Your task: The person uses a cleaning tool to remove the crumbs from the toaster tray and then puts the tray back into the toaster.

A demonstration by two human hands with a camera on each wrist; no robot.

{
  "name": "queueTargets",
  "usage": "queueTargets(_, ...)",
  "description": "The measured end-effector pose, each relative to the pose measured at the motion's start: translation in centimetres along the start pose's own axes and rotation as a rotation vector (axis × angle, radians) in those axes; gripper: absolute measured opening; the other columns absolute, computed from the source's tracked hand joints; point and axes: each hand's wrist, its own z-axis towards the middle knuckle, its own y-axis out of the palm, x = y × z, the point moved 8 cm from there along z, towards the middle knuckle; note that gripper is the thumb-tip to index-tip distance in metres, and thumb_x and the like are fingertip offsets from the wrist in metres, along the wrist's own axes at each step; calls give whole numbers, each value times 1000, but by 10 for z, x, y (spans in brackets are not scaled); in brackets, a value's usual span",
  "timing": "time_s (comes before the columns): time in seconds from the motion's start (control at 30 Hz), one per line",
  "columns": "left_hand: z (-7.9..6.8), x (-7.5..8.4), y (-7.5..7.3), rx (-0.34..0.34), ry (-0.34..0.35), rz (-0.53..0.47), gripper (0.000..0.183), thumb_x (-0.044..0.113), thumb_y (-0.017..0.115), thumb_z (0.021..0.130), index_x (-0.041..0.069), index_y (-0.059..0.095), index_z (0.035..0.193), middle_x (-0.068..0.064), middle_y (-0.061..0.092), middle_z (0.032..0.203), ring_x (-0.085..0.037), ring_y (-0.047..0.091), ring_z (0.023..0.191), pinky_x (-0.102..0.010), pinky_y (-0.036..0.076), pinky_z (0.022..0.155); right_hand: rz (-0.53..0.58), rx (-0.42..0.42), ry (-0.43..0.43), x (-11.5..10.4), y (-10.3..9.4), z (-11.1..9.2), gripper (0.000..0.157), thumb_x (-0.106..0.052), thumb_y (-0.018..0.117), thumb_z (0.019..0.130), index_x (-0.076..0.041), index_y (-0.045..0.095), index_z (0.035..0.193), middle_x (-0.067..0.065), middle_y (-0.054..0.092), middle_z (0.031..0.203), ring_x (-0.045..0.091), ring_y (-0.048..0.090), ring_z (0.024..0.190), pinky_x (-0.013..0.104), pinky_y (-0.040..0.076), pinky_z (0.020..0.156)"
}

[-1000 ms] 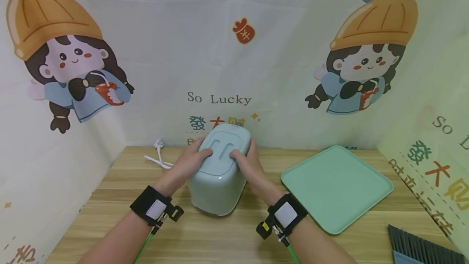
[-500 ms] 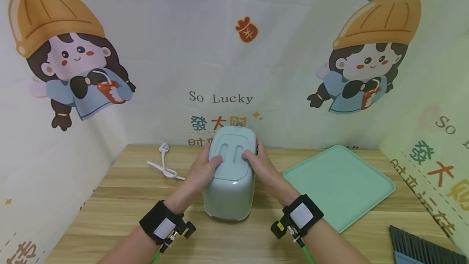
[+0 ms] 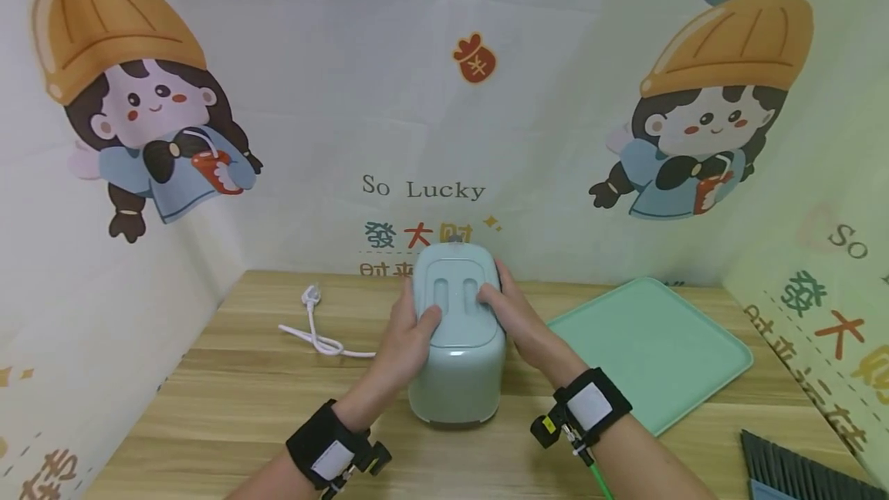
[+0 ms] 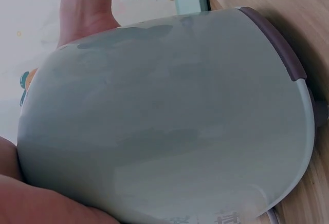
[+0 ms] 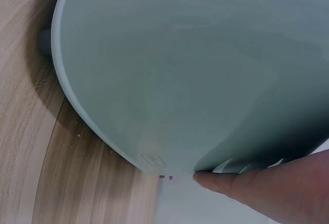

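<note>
A pale mint toaster (image 3: 458, 388) stands on the table in the middle of the head view, its long side pointing away from me. Its lid (image 3: 461, 330) has two long slot-shaped recesses. My left hand (image 3: 410, 334) grips the left side, thumb on the lid's edge. Opposite it, my right hand (image 3: 517, 315) holds the right side, thumb also on top, the other fingers mostly hidden. Both wrist views are filled by the toaster's smooth body (image 4: 164, 106); the right one shows fingers (image 5: 267, 188) against it and a dark foot (image 5: 44, 42) underneath.
A white power cord (image 3: 326, 344) with its plug trails left from the toaster. A green tray (image 3: 660, 346) lies to the right. At the lower right corner is a brush (image 3: 799, 465) with black bristles. A printed cloth backdrop (image 3: 312, 99) rises behind the wooden table (image 3: 208, 407).
Both hands have moved the toaster right and slightly nearer to me, turning it from slanted to nearly straight. The cord's near end has been drawn along to the right.
</note>
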Motion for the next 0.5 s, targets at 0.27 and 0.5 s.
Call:
queueTargets(0.27, -7, 18, 0, -15, -15, -31, 50, 6, 39, 102, 9, 19, 147, -13, 30, 148, -23, 29, 134, -46, 20, 113, -5, 15, -3, 2, -10, -11, 68, -31, 48, 95, -18, 14, 152, 7, 20, 154, 23, 21, 138, 51, 23, 112)
queueTargets(0.5, -9, 24, -1, -24, -42, -13, 49, 10, 37, 103, 14, 18, 148, -11, 27, 149, -21, 28, 133, -46, 22, 112, 91, 107, 78, 23, -27, -51, 52, -22, 43, 98, -9, 28, 146, 14, 36, 144, 31, 40, 127, 48, 40, 102)
